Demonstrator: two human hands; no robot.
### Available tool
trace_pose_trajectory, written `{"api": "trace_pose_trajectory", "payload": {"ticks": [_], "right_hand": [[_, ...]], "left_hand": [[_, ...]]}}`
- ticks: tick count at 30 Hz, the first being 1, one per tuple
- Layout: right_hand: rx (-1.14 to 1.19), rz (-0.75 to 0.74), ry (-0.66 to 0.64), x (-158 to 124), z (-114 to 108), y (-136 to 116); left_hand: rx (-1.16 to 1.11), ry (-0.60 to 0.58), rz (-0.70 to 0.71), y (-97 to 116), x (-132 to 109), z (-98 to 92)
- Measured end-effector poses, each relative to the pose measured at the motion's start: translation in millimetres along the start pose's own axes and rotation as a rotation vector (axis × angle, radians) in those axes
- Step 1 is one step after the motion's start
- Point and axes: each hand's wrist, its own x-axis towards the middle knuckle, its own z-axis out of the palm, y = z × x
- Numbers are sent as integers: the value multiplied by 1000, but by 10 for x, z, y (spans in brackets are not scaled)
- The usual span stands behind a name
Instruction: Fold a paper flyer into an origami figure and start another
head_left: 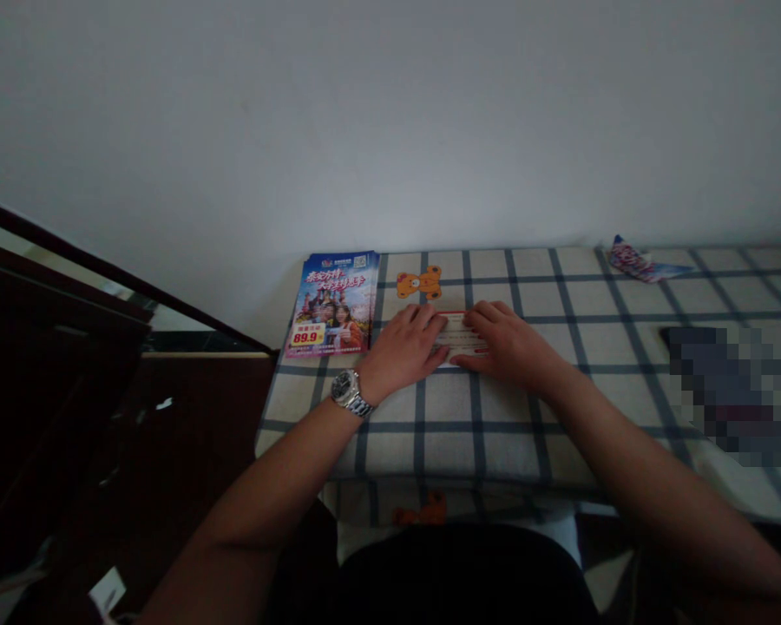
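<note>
A white printed leaflet (456,337) with a red far edge lies on the checked tablecloth (501,447), partly covered by both hands. My left hand (407,347), with a metal watch (351,392) on its wrist, holds the leaflet's left side, thumb toward me and fingers bent over the far part. Opposite it, my right hand (504,343) holds the right side in a similar way. Left of my left hand rests a stack of colourful flyers (331,304), printed side up. Whether the leaflet is folded I cannot tell for certain.
A crumpled or folded colourful paper (638,260) lies at the back right by the wall (429,121). A dark, pixelated object (729,391) is on the right of the table. Dark wooden furniture (52,347) stands at the left.
</note>
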Motion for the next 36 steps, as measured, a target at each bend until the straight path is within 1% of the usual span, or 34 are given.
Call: {"api": "trace_pose_trajectory", "payload": {"ticks": [12,21,30,36], "right_hand": [[-34,12,-4,7,20,-3],[-35,17,-1,1,32,-6],[-52,18,15,-2,49,-16],[-43,15,38,-14,50,-26]], "left_hand": [[-8,-10,-7,-8,-10,21],[-72,-38,24,-50,-32,-78],[-91,-15,27,-68,-41,-11],[-92,-16,31,-78,-54,-5]]}}
